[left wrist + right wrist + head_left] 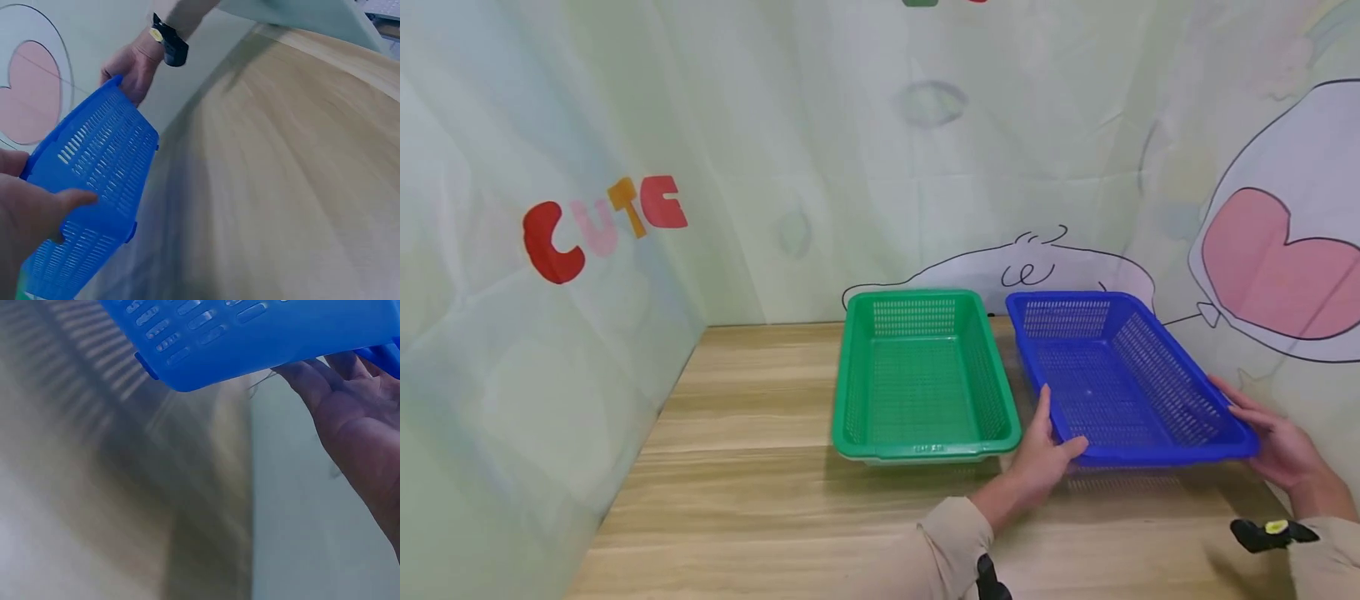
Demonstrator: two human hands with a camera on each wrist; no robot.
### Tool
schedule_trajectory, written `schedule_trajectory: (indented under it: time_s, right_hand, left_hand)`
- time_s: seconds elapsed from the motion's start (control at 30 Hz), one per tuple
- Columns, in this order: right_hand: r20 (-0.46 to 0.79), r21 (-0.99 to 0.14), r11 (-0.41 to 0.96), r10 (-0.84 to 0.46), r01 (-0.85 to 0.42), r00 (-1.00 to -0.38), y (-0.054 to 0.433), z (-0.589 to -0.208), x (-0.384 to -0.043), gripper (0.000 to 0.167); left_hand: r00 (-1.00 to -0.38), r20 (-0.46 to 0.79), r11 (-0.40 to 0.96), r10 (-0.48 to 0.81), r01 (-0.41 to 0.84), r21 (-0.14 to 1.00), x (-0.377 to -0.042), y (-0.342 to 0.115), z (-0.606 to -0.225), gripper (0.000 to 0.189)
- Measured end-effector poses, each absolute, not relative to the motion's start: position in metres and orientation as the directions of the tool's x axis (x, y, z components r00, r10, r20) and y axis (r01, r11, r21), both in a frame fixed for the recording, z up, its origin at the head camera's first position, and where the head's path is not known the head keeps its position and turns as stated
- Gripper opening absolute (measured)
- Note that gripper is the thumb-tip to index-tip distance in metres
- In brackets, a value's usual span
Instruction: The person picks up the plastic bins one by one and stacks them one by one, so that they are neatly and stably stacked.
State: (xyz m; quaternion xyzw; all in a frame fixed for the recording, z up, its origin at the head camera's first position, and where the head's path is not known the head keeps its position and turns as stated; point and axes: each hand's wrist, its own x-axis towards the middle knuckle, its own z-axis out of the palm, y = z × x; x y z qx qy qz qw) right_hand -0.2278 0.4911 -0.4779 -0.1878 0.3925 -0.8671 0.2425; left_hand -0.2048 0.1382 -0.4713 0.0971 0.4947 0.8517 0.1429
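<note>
A blue plastic basket [1157, 456] with slotted walls is held on the right side of the head view. My left hand [1036, 458] grips its near left corner, thumb over the rim. At the near right corner, my right hand [1288, 450] holds the rim, its fingers along the outer side. Both wrist views show the basket tilted and raised off the table, its shadow below. Just left of it stands a green plastic basket [927, 452] with bare insides; my left hand is close to its near right corner.
The wooden table [737, 433] extends to the left and front. A printed curtain [760, 167] hangs along the back and left edges, with coloured letters [553, 242] on it. On the right, the curtain carries a balloon with a pink heart [1270, 258].
</note>
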Motion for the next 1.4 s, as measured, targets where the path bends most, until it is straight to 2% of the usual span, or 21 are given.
schedule_trajectory:
  time_s: [0.13,0.33,0.4,0.57,0.73,0.9,1.1,1.4]
  right_hand:
    - [0.174,-0.807,-0.562,-0.518,0.18,-0.837,0.488,-0.463,-0.229,0.063]
    - [0.3,-0.767,-0.628,-0.535,0.134,-0.79,0.475,-0.44,-0.235,0.063]
    - [0.323,-0.779,-0.622,-0.514,0.085,-0.795,0.468,-0.433,-0.235,0.061]
    - [0.35,-0.822,-0.569,-0.468,-0.026,-0.811,0.446,-0.414,-0.237,0.056]
    - [0.387,-0.817,-0.575,-0.49,-0.044,-0.781,0.423,-0.4,-0.239,0.055]
    - [0.379,-0.834,-0.546,-0.458,-0.082,-0.805,0.397,-0.391,-0.236,0.055]
    - [0.368,-0.836,-0.543,-0.441,-0.083,-0.819,0.356,-0.379,-0.239,0.055]
    - [0.338,-0.852,-0.511,-0.375,-0.112,-0.863,0.299,-0.369,-0.245,0.058]
  left_hand:
    - [-0.932,0.06,-0.449,0.357,-0.115,0.886,-0.21,0.133,-0.454,0.088]
    - [-0.908,0.132,-0.431,0.398,-0.058,0.9,-0.226,0.118,-0.431,0.088]
    - [-0.898,0.157,-0.43,0.411,-0.039,0.902,-0.232,0.111,-0.425,0.089]
    - [-0.865,0.238,-0.457,0.441,0.012,0.889,-0.248,0.086,-0.42,0.088]
    - [-0.822,0.29,-0.497,0.49,0.009,0.868,-0.255,0.055,-0.411,0.085]
    - [-0.795,0.283,-0.481,0.536,-0.012,0.876,-0.26,0.021,-0.4,0.083]
    - [-0.808,0.256,-0.456,0.53,-0.018,0.89,-0.262,-0.022,-0.386,0.081]
    - [-0.826,0.293,-0.466,0.481,0.043,0.884,-0.261,-0.076,-0.373,0.078]
